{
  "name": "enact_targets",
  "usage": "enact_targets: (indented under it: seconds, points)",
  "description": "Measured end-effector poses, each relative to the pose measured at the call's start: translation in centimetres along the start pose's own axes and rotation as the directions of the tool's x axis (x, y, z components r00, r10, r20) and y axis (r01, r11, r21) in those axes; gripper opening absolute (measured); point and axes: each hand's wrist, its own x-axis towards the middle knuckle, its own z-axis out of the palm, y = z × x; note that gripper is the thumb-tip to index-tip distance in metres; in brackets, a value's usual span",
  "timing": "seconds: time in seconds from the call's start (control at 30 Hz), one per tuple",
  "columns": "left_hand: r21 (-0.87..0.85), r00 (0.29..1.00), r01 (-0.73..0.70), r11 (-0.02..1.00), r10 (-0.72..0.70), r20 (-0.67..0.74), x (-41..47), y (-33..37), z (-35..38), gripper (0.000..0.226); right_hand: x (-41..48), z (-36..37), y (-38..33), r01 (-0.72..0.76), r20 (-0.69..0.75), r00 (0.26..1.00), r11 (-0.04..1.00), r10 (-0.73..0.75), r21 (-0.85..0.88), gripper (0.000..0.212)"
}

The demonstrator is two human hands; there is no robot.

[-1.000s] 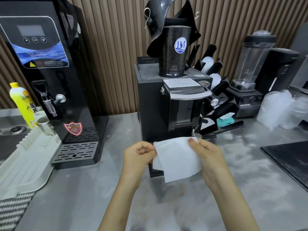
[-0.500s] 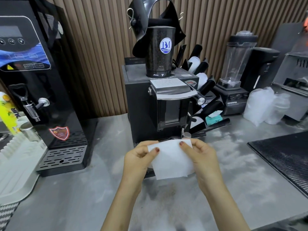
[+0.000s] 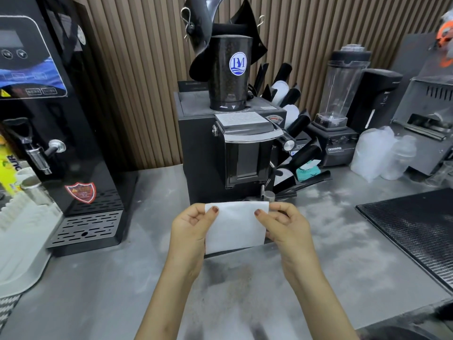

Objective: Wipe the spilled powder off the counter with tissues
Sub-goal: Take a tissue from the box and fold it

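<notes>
Pinching tissue (image 3: 236, 229) between curled fingers (image 3: 212, 212) of left hand (image 3: 190, 229), right hand (image 3: 286, 227); hopper (image 3: 230, 74) reads "BM".

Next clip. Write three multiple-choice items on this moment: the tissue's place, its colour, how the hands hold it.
1. Where is the tissue? A on the drip tray; B held in front of the grinder; C in the blender.
2. Its colour? A white; B blue; C yellow.
3. How is it held? A lying loose; B by one hand only; C pinched at both top corners.
Key: 1 B, it hangs before the grinder; 2 A, plain white sheet; 3 C, left hand and right hand each pinch a corner.
</notes>
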Motion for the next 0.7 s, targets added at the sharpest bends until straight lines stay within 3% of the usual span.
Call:
enact_targets:
  seconds: [0.13,0.4,0.53,0.6,0.7]
  points:
    - [0.006,0.999,0.017,1.0,-0.018,0.03,-0.12,-0.02,-0.02,0.01,-0.12,-0.17,-0.18,-0.037,0.058,0.998,0.999,0.038,-0.03,0.018]
    - [0.016,0.996,0.07,0.997,-0.071,0.056,-0.07,0.34,-0.43,0.044,0.19,-0.5,-0.14,-0.021,0.094,0.995,0.999,0.025,-0.046,0.019]
    - [0.051,0.997,0.048,0.998,-0.051,0.061,-0.24,0.55,-0.31,0.03,0.08,-0.63,-0.4,0.009,0.167,0.986,0.998,0.002,-0.066,0.03]
    - [0.046,0.999,0.034,0.998,-0.035,0.024,-0.24,0.6,-0.35,0.037,0.05,-0.72,-0.5,0.012,0.207,0.978,0.995,0.008,-0.094,0.041]
    - [0.044,0.999,0.043,0.998,-0.044,0.03,-0.2,0.68,-0.42,0.042,0.3,-0.87,-0.49,0.005,0.19,0.982,0.996,0.012,-0.085,0.04]
